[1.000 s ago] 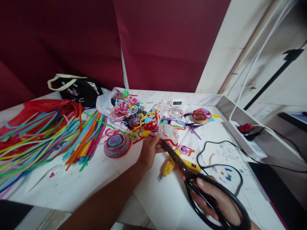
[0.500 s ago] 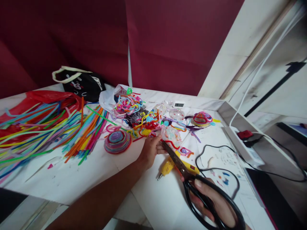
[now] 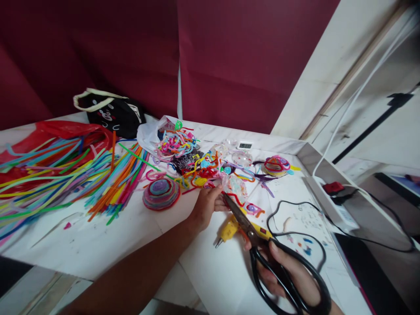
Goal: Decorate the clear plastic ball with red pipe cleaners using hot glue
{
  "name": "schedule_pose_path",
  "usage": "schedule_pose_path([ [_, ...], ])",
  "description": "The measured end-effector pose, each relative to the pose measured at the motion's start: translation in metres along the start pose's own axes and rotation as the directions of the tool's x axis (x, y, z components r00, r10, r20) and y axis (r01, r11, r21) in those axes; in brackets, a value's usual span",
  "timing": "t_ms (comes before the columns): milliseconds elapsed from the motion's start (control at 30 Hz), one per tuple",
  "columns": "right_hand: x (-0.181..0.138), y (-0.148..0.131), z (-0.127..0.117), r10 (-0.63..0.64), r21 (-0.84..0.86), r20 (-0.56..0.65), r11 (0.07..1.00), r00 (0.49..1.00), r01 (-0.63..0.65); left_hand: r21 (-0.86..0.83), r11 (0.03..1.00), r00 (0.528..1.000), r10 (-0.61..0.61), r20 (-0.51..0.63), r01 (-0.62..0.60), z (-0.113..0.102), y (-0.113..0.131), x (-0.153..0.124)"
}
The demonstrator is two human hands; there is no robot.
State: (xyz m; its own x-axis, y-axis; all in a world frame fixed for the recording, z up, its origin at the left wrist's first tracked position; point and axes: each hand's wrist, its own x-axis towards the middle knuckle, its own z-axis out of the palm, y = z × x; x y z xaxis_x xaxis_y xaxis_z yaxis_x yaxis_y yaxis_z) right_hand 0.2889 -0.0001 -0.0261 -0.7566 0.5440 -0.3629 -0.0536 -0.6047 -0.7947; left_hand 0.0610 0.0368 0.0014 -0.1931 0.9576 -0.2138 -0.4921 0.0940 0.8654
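My right hand (image 3: 297, 273) grips a pair of black-handled scissors (image 3: 251, 236), its fingers through and around the loops. The dark blades point up and left, nearly together, with their tips beside the fingers of my left hand (image 3: 208, 203). That hand is closed in a pinch at the near side of the craft pile; what sits between its fingers is too small to make out. A yellow glue gun (image 3: 229, 229) lies under the blades, nozzle toward me. Red bent pipe cleaners (image 3: 236, 199) and a clear speckled plastic piece (image 3: 236, 186) lie just beyond my left fingers.
Loose pipe cleaners (image 3: 108, 179) spread over a red plastic bag (image 3: 49, 129) at left. A coiled striped dome (image 3: 160, 194) sits left of my hand. Behind are a white bag (image 3: 149, 136) of cut pieces and a black bag (image 3: 113, 116). A black cord (image 3: 311, 232) loops at right near a power strip (image 3: 337, 205).
The view shifts very slightly. Both hands and the scissors stay in almost the same place, blades still beside the left fingertips.
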Motion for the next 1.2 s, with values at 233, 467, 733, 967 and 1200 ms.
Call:
schedule_pose_path([
  [233, -0.006, -0.010, 0.019, -0.047, -0.268, -0.152, 0.963, 0.987, 0.005, 0.024, 1.000, 1.000, -0.009, 0.028, 0.008, 0.000, -0.002, -0.002],
  [467, -0.004, -0.021, 0.031, -0.045, -0.402, -0.213, 0.914, 0.976, -0.046, 0.011, 1.000, 1.000, -0.016, 0.010, 0.016, -0.001, 0.001, -0.001],
  [733, 0.002, -0.015, 0.018, -0.026, -0.286, -0.164, 0.958, 0.986, -0.022, 0.005, 1.000, 1.000, -0.021, 0.002, 0.021, -0.003, 0.001, 0.003],
  [967, 0.003, -0.008, 0.005, -0.006, -0.041, -0.028, 0.999, 1.000, 0.005, 0.016, 1.000, 1.000, 0.003, 0.004, -0.003, -0.003, -0.001, 0.002],
  [1200, 0.004, -0.005, -0.003, -0.005, 0.109, 0.101, 0.994, 0.995, -0.006, 0.043, 0.999, 1.000, 0.012, 0.010, -0.013, -0.003, -0.001, 0.003],
])
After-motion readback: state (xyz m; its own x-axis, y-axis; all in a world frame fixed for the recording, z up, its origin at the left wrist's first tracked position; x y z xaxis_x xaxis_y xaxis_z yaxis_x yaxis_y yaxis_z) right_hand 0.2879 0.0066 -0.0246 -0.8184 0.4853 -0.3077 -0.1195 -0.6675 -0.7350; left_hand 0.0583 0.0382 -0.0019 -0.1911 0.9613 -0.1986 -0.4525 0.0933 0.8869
